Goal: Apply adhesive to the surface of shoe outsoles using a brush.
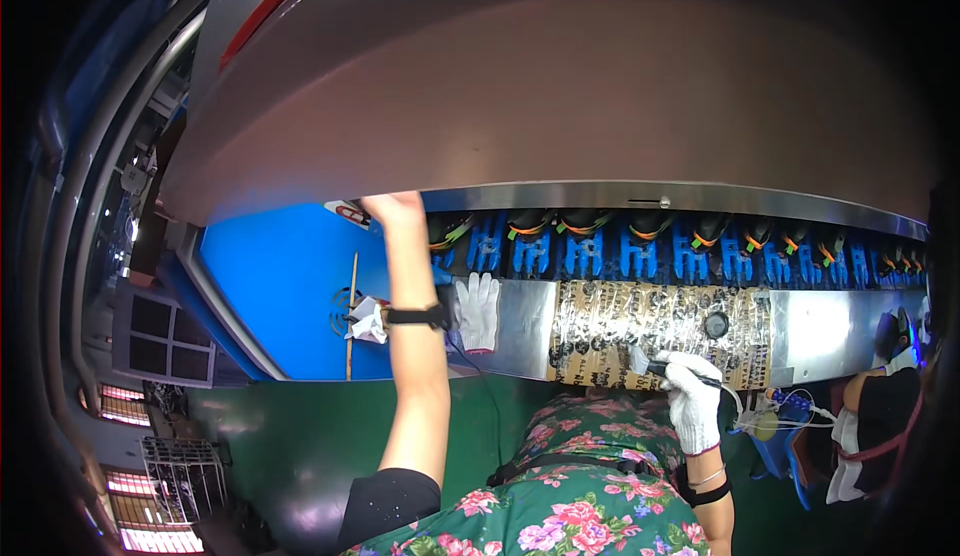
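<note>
Floral apron nearest; gloved right hand had its fingers wrapped round one brush at the taped panel. Bare left hand reached up under the hood, fingers hidden, cannot tell. One spare glove hung nearby.

Right hand: knit cotton glove, matt. Rail: brushed metal, semi-gloss. Blue panel: smooth, glossy plastic.

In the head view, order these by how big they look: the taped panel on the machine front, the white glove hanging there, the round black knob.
1. Taped panel, largest.
2. Hanging white glove.
3. Black knob, smallest.
All three sit on the same machine front, so nearness hardly skews the order.
</note>
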The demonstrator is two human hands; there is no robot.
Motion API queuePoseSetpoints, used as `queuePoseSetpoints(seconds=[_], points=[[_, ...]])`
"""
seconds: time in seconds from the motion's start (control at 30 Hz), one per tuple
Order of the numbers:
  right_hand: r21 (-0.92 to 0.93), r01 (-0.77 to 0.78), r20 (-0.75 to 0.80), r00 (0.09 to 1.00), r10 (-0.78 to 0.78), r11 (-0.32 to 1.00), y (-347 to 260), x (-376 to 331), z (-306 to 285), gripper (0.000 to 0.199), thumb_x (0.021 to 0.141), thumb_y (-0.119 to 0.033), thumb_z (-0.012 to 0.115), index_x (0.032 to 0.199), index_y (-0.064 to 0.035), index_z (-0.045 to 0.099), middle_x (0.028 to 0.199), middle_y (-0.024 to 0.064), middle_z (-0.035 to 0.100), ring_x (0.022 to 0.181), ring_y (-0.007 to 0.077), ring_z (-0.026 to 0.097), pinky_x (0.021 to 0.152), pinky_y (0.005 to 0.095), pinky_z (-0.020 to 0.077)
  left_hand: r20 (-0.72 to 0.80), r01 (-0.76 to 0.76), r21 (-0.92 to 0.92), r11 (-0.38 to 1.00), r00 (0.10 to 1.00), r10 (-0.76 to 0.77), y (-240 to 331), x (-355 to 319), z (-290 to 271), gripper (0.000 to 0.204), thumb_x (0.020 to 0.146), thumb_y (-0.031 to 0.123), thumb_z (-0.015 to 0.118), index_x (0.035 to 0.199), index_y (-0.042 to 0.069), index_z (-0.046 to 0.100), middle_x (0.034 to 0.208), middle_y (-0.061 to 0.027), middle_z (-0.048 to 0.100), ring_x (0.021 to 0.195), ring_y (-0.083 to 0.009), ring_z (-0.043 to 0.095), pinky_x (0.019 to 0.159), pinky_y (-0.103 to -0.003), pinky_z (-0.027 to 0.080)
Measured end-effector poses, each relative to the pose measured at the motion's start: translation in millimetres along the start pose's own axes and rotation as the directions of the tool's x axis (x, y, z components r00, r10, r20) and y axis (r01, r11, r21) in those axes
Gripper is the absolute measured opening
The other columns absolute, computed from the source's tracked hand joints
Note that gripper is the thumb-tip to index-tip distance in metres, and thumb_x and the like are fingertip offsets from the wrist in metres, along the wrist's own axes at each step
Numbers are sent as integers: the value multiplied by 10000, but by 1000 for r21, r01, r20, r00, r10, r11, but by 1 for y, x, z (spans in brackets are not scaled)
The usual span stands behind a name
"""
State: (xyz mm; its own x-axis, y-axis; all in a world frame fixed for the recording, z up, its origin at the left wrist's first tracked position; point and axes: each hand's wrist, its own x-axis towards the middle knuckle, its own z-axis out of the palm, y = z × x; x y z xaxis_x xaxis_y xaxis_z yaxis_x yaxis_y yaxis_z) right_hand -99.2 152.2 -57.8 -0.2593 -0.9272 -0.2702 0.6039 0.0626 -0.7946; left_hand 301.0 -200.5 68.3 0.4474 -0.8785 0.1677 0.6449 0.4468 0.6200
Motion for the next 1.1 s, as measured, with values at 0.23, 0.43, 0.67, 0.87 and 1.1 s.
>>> queuePoseSetpoints(seconds=[0.23, 0.43, 0.67, 0.87, 1.1], points=[[84, 14, -90, 996, -7, 996, -7, -5, -4, 198, 819, 7, 736, 1009, 59, 758, 1017, 190, 770, 691, 156, 653, 652, 257, 527, 597, -593, 797, 115, 745, -297, -101, -118, 120, 385, 838, 225, 825, 1094, -39, 711, 777, -130, 738, 738, -192, 731, 679, -329, 589], [174, 30, -176, 984, 1, 984, -14, -7, -16, 194, 842, 32, 742, 1035, 47, 746, 911, 103, 746, 699, 163, 662, 643, 279, 540, 556, -310, 677, 668, 810, -187, -105, -111, 126, 261, 824, 37, 813, 1046, 26, 676, 1173, -121, 645, 1046, -178, 673, 712, -312, 597], [232, -3, -174, 984, 44, 973, -51, 0, -40, 249, 884, 5, 664, 1122, 73, 692, 1059, 141, 725, 800, 146, 641, 682, 248, 534, 411, -466, 508, 725, 870, 271, 35, -127, 3, 185, 993, 134, 516, 1166, 68, 511, 1464, -163, 482, 1243, -285, 554, 1059, -490, 488], [314, -12, -33, 999, 24, 949, -108, -4, -29, 252, 895, 34, 628, 1140, 68, 676, 1125, 186, 722, 852, 178, 687, 716, 248, 564, 189, -85, 774, 628, 977, -100, 18, -212, 13, 364, 1002, 248, 564, 1306, 48, 570, 1318, -146, 608, 1200, -254, 611, 1005, -442, 541], [40, 119, 189, 974, -125, 992, -135, -16, 8, 220, 877, 23, 695, 1086, 51, 759, 1127, 173, 752, 957, 193, 707, 838, 298, 561, 16, 775, 534, 338, 391, -920, -113, -348, 4, 849, 926, 719, 541, 1424, 31, 542, 1373, -204, 625, 1215, -344, 646, 1003, -530, 543]])
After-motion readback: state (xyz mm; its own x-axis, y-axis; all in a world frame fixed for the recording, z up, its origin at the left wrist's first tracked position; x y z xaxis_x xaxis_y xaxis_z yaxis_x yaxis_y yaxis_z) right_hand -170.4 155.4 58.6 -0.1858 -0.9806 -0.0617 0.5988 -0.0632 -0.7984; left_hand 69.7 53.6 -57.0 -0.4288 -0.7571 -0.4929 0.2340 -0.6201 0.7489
